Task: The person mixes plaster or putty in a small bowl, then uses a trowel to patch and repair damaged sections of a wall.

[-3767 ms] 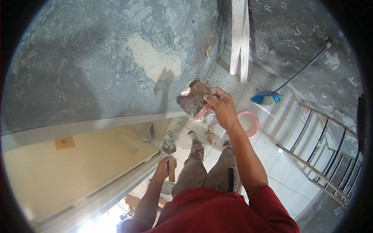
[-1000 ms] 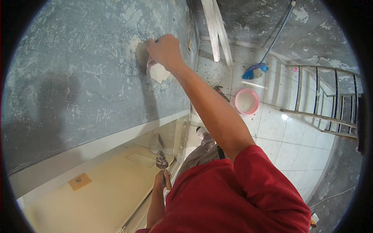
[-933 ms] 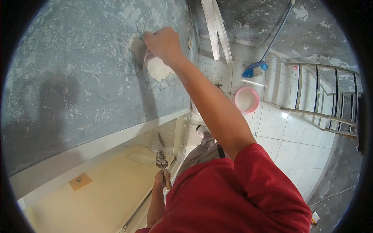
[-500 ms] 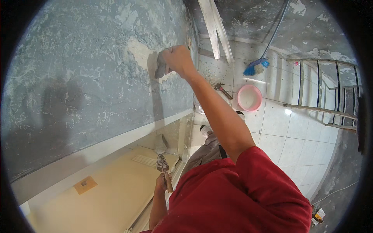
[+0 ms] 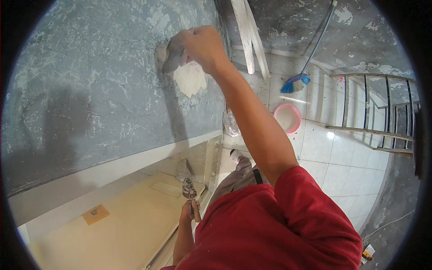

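- While you work from up high, your left hand (image 5: pixel 188 211) hangs low by your hip, fist closed round the wooden handle of a small pointing trowel (image 5: pixel 190 192), blade up with mortar on it.
- Keep that trowel level so the load stays on; it sits well apart from the wall work.
- Your right hand (image 5: pixel 202 45) is stretched up and out, fingers clamped on a flat plastering float (image 5: pixel 170 56) pressed against the grey wall (image 5: pixel 90 90).
- Float sits at the top left edge of the pale fresh patch (image 5: pixel 190 80), touching it; how much plaster is on the face is hard to tell, your hand covers it.
- Hold the float nearly flat, leading edge slightly lifted, steady pressure, feather past the patch rim.
- Far below: pink bucket (image 5: pixel 288 118), blue broom (image 5: pixel 294 83), metal ladder (image 5: pixel 378 108) on white floor tiles (image 5: pixel 333 157).
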{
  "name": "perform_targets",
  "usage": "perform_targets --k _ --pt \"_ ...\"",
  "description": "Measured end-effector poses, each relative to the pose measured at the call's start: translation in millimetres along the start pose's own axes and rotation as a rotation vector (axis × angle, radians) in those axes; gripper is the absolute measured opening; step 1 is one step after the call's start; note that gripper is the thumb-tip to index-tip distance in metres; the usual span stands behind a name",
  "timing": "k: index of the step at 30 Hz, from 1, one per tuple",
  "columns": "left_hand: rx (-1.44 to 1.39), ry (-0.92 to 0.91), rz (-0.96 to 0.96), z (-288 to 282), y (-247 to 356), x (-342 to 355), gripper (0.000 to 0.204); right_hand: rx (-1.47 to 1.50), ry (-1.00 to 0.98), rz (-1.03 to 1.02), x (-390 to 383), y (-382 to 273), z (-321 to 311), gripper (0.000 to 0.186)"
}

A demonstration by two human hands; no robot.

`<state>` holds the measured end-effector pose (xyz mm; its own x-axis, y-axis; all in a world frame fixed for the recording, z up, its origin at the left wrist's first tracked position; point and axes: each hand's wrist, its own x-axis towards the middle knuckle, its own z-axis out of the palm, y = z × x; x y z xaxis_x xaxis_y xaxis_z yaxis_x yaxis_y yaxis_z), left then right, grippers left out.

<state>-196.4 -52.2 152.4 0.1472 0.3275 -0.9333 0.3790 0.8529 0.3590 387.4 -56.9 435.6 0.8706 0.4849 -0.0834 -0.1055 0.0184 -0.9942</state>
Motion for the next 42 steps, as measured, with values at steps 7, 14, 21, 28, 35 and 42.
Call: perform_targets --k 7,14,21,28,35,42 --pt "-0.005 -0.05 -0.003 -21.8 -3.1 13.1 0.024 0.002 0.028 -0.007 11.7 52.6 -13.2 0.03" --pt "-0.015 -0.025 -0.005 -14.2 -2.5 9.1 0.021 -0.062 0.062 0.016 14.8 64.5 7.2 0.033" --pt "0.071 -0.011 -0.002 -11.9 -7.0 13.1 0.022 0.0 0.008 -0.044 8.9 3.3 4.2 0.031" --pt "0.043 0.018 -0.026 -10.5 -6.5 16.9 0.024 0.193 -0.093 -0.087 -4.6 -22.2 -12.3 0.026" --pt "0.104 0.056 0.034 0.0 1.8 8.2 0.028 0.129 -0.043 -0.065 5.9 32.0 -12.3 0.025" --pt "0.477 -0.072 0.26 49.1 22.2 -25.7 0.026 -0.222 0.042 -0.191 7.3 36.4 10.8 0.032"
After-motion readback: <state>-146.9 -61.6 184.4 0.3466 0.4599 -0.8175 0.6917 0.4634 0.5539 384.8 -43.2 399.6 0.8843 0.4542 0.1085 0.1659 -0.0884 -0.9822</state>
